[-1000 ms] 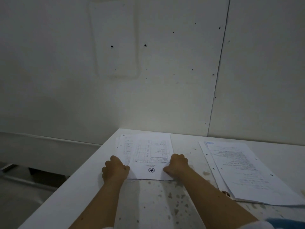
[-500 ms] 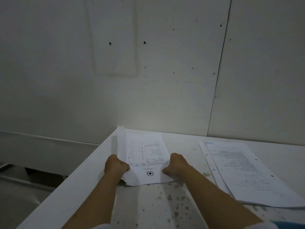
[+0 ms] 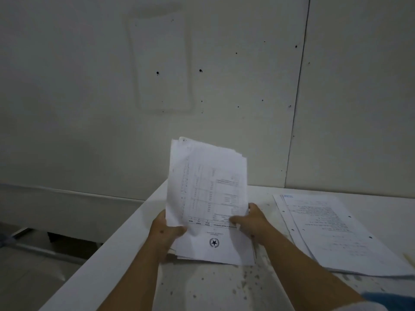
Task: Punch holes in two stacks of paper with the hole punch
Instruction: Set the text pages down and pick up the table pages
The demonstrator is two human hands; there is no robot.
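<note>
I hold a stack of white printed sheets (image 3: 208, 194) raised and tilted up off the white table (image 3: 116, 254), its far end in the air and its near edge low by the tabletop. My left hand (image 3: 165, 232) grips the stack's left edge, thumb on top. My right hand (image 3: 251, 218) grips its right edge the same way. A second paper stack (image 3: 332, 234) with punched holes along its left margin lies flat on the table to the right. No hole punch is in view.
The table's left edge (image 3: 94, 261) drops to the floor close beside my left arm. A pale wall (image 3: 224, 86) rises right behind the table. Dark specks mark the tabletop (image 3: 244, 286) near me. A blue object (image 3: 388, 299) shows at the bottom right corner.
The stack lay flat under both hands a second ago. Both hands have since gripped its sides and lifted its far end up off the table.
</note>
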